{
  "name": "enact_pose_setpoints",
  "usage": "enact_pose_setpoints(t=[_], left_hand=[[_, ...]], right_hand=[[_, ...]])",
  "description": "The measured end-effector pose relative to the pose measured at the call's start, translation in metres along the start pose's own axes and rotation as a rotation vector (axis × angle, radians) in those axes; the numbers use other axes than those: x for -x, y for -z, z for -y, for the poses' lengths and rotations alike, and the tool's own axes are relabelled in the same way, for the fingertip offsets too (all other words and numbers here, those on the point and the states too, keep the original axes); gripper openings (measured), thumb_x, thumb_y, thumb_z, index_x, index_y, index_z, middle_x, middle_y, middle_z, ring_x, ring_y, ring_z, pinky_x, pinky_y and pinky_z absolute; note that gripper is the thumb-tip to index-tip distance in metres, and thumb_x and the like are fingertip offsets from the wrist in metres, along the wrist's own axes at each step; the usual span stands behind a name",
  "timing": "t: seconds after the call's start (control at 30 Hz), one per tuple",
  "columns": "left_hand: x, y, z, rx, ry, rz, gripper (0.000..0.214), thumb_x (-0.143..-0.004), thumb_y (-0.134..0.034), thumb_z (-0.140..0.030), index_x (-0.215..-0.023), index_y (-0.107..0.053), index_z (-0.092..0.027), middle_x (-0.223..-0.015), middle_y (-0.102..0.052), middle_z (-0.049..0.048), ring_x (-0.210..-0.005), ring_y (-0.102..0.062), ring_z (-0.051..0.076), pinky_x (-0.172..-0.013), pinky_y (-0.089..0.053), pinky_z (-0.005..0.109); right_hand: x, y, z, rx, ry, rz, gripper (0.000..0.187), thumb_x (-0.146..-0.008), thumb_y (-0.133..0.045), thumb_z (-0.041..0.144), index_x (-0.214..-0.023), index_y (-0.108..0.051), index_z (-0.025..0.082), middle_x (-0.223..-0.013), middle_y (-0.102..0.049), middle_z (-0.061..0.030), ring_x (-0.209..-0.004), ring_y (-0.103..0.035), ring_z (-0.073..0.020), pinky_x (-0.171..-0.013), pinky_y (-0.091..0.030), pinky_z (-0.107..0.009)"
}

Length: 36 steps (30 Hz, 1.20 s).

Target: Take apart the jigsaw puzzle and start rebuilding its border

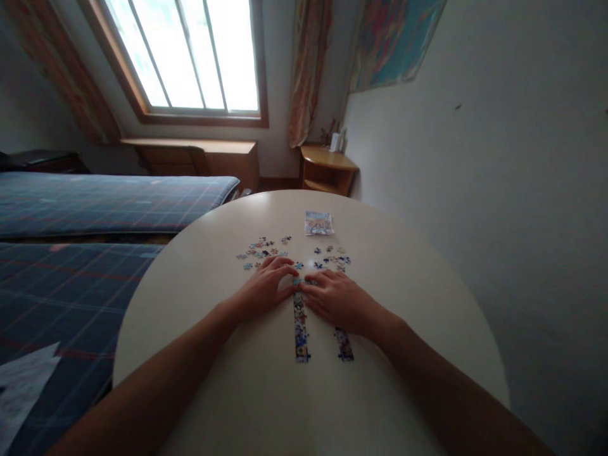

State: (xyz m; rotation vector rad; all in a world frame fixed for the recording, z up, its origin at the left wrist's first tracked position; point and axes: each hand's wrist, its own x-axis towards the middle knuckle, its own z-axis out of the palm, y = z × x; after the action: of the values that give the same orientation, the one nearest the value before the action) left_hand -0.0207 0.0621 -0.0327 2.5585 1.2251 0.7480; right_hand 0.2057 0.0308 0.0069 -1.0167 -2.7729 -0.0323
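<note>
A joined strip of jigsaw puzzle pieces [300,323] runs toward me on the round table [199,297]. My left hand [273,282] curves at the far end of this strip from the left, thumb and index finger closing on a small puzzle piece [297,280] there. From the right, my right hand [337,296] has its fingertips pressed at the same spot, partly covering the pieces. A second, shorter puzzle strip [344,347] lies beneath and nearer than my right wrist; its far part is hidden by the hand.
Loose puzzle pieces [261,250] lie scattered beyond my left hand, and another group [335,256] beyond my right. Farther back is a small printed picture sheet [318,223]. A bed with a plaid cover [95,202] stands left of the table; a white wall [475,190] rises on the right.
</note>
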Motion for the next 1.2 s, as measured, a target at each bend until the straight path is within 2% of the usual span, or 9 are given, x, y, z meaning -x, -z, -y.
enact_pose_setpoints(t=[0.17, 0.37, 0.63, 0.9, 1.0, 1.1, 1.2], left_hand=[[0.0, -0.002, 0.0, 0.009, -0.005, 0.002, 0.021, -0.091, -0.061, -0.037, -0.108, -0.065, -0.026, -0.128, -0.057, 0.0055, -0.123, -0.046, 0.027, -0.108, -0.038, 0.048], [0.0, -0.002, 0.0, 0.035, -0.009, 0.005, 0.02, -0.09, -0.062, -0.032, -0.108, -0.065, -0.025, -0.127, -0.058, 0.0057, -0.124, -0.046, 0.026, -0.108, -0.038, 0.046], [-0.001, -0.004, 0.004, 0.027, 0.002, 0.015, 0.021, -0.089, -0.064, -0.033, -0.108, -0.065, -0.025, -0.127, -0.058, 0.0048, -0.124, -0.046, 0.026, -0.109, -0.037, 0.045], [-0.001, -0.001, 0.0, 0.033, 0.02, 0.031, 0.02, -0.089, -0.065, -0.033, -0.107, -0.066, -0.024, -0.128, -0.058, 0.0052, -0.125, -0.046, 0.027, -0.11, -0.037, 0.046], [-0.002, -0.001, 0.001, 0.043, 0.02, 0.029, 0.021, -0.088, -0.066, -0.032, -0.107, -0.066, -0.025, -0.128, -0.058, 0.0054, -0.124, -0.046, 0.027, -0.11, -0.037, 0.046], [-0.001, -0.001, 0.0, 0.046, -0.002, 0.024, 0.019, -0.089, -0.065, -0.032, -0.107, -0.066, -0.025, -0.126, -0.059, 0.0052, -0.123, -0.047, 0.026, -0.109, -0.038, 0.045], [-0.001, 0.0, -0.001, 0.051, -0.022, 0.024, 0.018, -0.09, -0.063, -0.032, -0.106, -0.066, -0.025, -0.124, -0.06, 0.0053, -0.122, -0.049, 0.025, -0.108, -0.039, 0.044]], right_hand=[[0.003, 0.003, -0.003, -0.027, 0.062, -0.014, 0.031, -0.097, -0.051, 0.028, -0.124, -0.063, 0.022, -0.126, -0.063, -0.0132, -0.117, -0.055, -0.0288, -0.098, -0.045, -0.048], [0.004, 0.01, 0.0, -0.066, 0.105, 0.008, 0.025, -0.094, -0.052, 0.023, -0.111, -0.07, 0.025, -0.121, -0.065, -0.0104, -0.112, -0.056, -0.0265, -0.097, -0.044, -0.046], [0.004, 0.021, 0.011, -0.151, 0.188, 0.103, 0.029, -0.081, -0.062, 0.02, -0.106, -0.074, 0.029, -0.111, -0.067, -0.0047, -0.104, -0.059, -0.0234, -0.098, -0.043, -0.042], [0.01, 0.03, 0.03, -0.22, 0.252, 0.168, 0.022, -0.076, -0.067, 0.021, -0.093, -0.078, 0.029, -0.092, -0.07, -0.0028, -0.092, -0.061, -0.0219, -0.094, -0.044, -0.04], [0.012, 0.036, 0.034, -0.363, 0.265, 0.214, 0.023, -0.074, -0.07, 0.019, -0.092, -0.079, 0.03, -0.093, -0.07, -0.0007, -0.089, -0.063, -0.0187, -0.095, -0.045, -0.035], [0.014, 0.041, 0.024, -0.54, 0.227, 0.212, 0.028, -0.075, -0.069, 0.015, -0.096, -0.079, 0.031, -0.097, -0.07, 0.001, -0.087, -0.064, -0.0143, -0.093, -0.046, -0.028], [0.016, 0.042, -0.002, -0.558, 0.069, 0.157, 0.024, -0.08, -0.065, 0.016, -0.096, -0.078, 0.029, -0.092, -0.069, -0.0004, -0.079, -0.064, -0.0133, -0.082, -0.05, -0.028]])
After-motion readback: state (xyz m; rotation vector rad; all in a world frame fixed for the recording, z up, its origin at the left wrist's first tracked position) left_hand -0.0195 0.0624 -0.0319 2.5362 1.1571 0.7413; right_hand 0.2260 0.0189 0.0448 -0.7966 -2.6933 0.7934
